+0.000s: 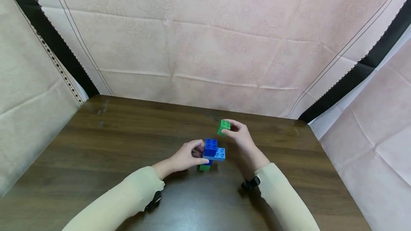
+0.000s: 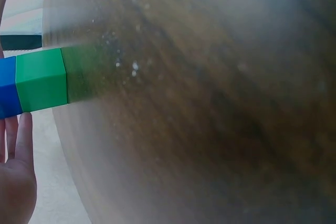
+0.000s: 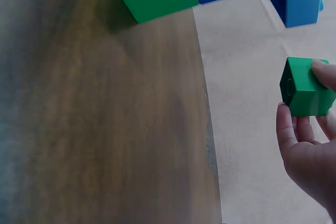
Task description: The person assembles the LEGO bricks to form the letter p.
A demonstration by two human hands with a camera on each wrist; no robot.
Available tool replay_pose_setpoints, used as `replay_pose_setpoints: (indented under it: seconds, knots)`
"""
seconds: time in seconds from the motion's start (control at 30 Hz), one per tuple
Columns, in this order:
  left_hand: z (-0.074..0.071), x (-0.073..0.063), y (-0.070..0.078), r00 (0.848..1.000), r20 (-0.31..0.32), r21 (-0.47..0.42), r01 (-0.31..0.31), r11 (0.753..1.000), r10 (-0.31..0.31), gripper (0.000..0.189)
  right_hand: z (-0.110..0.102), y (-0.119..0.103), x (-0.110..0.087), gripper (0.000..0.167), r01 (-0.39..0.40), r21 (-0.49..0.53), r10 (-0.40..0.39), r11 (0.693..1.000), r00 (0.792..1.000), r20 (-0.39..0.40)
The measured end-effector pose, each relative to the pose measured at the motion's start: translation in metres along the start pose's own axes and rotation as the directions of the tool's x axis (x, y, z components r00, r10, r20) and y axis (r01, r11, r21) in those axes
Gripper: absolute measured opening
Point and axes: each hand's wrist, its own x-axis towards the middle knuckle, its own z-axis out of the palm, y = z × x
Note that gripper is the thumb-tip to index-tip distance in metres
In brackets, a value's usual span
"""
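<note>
A small tower of toy building bricks stands on the table (image 1: 135, 142). Its bottom is a green brick (image 1: 204, 168), with a dark blue one above. Over these a light blue brick (image 1: 219, 154) juts out to the right, and a dark blue brick (image 1: 210, 147) caps it. My left hand (image 1: 189, 156) grips the tower from its left side, thumb toward me. Behind and to the right of the tower, my right hand (image 1: 241, 135) pinches a loose green brick (image 3: 304, 85) between thumb and fingers, studs up, held apart from the tower.
A pale patterned cloth (image 1: 205, 52) hangs behind the table's far edge, with more cloth at the left and right sides. Each wrist carries a black band (image 1: 250, 184) beside a pale green sleeve (image 1: 285, 195).
</note>
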Motion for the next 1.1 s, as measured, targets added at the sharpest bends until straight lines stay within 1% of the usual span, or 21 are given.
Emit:
replay_pose_setpoints:
  seconds: [0.13, 0.27, 0.43, 0.53, 0.7, 0.8, 0.87, 0.97, 1.1]
  knots:
    - [-0.001, 0.0, 0.0, 1.0, 0.007, 0.013, 0.001, 1.0, -0.001, 0.028, -0.001, -0.002, -0.007, 0.044, 0.01, 0.043, -0.01, 0.999, 1.0, 0.004]
    - [-0.002, -0.001, 0.0, 1.0, 0.013, 0.016, 0.001, 1.0, -0.001, 0.031, -0.001, -0.005, -0.013, 0.045, 0.026, 0.05, -0.027, 0.998, 1.0, 0.009]
    - [-0.003, 0.0, -0.001, 1.0, -0.013, 0.036, -0.013, 0.999, 0.014, 0.039, -0.001, -0.008, -0.021, 0.044, 0.044, 0.029, -0.044, 0.999, 0.999, 0.022]
    - [-0.004, 0.0, -0.002, 0.999, -0.03, 0.045, -0.012, 0.999, 0.013, 0.044, -0.001, -0.01, -0.026, 0.044, 0.051, 0.02, -0.052, 0.998, 0.998, 0.03]
    - [-0.003, 0.001, 0.003, 0.999, -0.032, 0.032, 0.014, 0.999, -0.013, 0.056, -0.003, -0.013, -0.033, 0.043, 0.061, 0.025, -0.062, 0.998, 0.998, 0.032]
    - [-0.003, 0.003, 0.008, 0.999, -0.031, 0.022, 0.021, 1.0, -0.02, 0.061, -0.004, -0.015, -0.037, 0.043, 0.07, 0.031, -0.071, 0.997, 0.997, 0.035]
    - [-0.003, 0.005, 0.011, 0.999, -0.028, 0.019, 0.025, 1.0, -0.024, 0.058, -0.006, -0.016, -0.039, 0.043, 0.075, 0.037, -0.077, 0.996, 0.996, 0.04]
    - [-0.002, 0.007, 0.014, 0.999, -0.015, 0.012, 0.031, 0.999, -0.03, 0.046, -0.007, -0.016, -0.042, 0.043, 0.078, 0.03, -0.079, 0.997, 0.995, 0.054]
    - [-0.001, 0.009, 0.014, 1.0, -0.012, -0.001, 0.028, 1.0, -0.028, 0.033, -0.008, -0.017, -0.046, 0.043, 0.07, 0.009, -0.071, 0.997, 0.994, 0.079]
